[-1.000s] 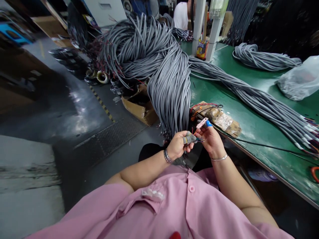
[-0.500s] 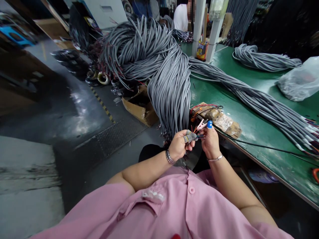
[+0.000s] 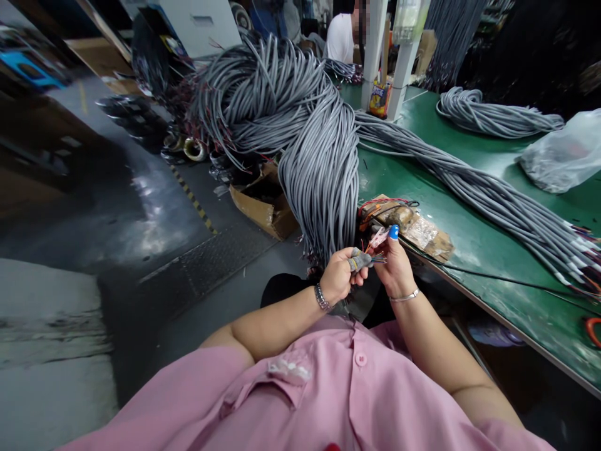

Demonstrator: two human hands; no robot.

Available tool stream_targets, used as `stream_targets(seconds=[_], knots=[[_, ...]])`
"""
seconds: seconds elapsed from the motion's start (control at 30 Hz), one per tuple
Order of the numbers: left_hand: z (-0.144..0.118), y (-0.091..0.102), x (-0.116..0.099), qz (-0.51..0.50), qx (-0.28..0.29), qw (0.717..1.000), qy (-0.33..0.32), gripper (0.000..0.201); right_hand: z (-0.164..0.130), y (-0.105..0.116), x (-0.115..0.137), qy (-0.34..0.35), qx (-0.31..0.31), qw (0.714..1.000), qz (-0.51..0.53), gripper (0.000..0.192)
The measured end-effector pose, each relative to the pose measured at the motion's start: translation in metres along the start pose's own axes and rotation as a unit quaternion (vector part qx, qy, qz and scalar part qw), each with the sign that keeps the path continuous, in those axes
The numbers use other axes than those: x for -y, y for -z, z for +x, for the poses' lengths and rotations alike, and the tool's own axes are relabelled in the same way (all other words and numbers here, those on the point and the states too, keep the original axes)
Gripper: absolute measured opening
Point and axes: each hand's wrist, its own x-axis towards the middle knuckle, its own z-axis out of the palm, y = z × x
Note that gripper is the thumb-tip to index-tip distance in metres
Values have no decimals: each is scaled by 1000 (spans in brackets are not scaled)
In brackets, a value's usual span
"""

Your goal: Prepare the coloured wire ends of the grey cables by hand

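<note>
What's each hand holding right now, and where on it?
Left hand grips a grey cable near its stripped end, thumb on the sheath. Right hand pinches the thin coloured wires fanning out of that end.

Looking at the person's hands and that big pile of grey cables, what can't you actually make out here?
- Head view: the thin coloured wires between the left hand and right hand are too small to count or trace.
- The small pink piece at the right fingertips is too small to identify.
- The red tool is cut off by the right edge.
- The plastic bag hides its contents.
- The cable ends hanging off the green table are blurred.
</note>
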Motion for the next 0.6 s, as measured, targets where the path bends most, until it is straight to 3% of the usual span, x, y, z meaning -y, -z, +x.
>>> stream_targets(seconds=[0.3, 0.6], knots=[[-12, 3, 2, 8, 0, 1000, -24, 23, -11, 0, 10, -68, 31, 997, 28, 38], [-6, 0, -1, -34, -27, 999, -27, 21, -12, -4, 9, -2, 26, 1000, 3, 25]])
